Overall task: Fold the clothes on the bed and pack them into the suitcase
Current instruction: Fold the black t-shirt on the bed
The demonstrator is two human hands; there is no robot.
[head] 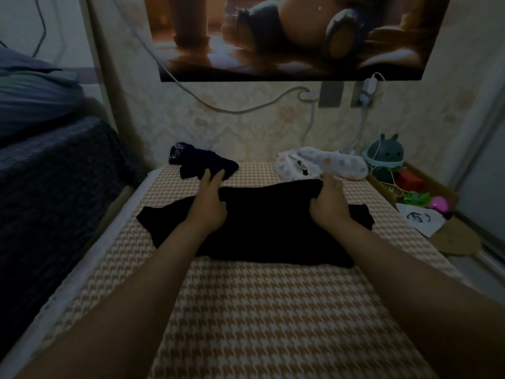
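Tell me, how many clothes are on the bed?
3. The black garment lies in the middle, a dark crumpled garment at the far left, a white spotted garment at the far right. Others may lie out of view.

Three garments [257, 228] [202, 164] [322, 165]; two hands [210, 206] [330, 203]; one bed [273, 310]; one poster [287, 34].
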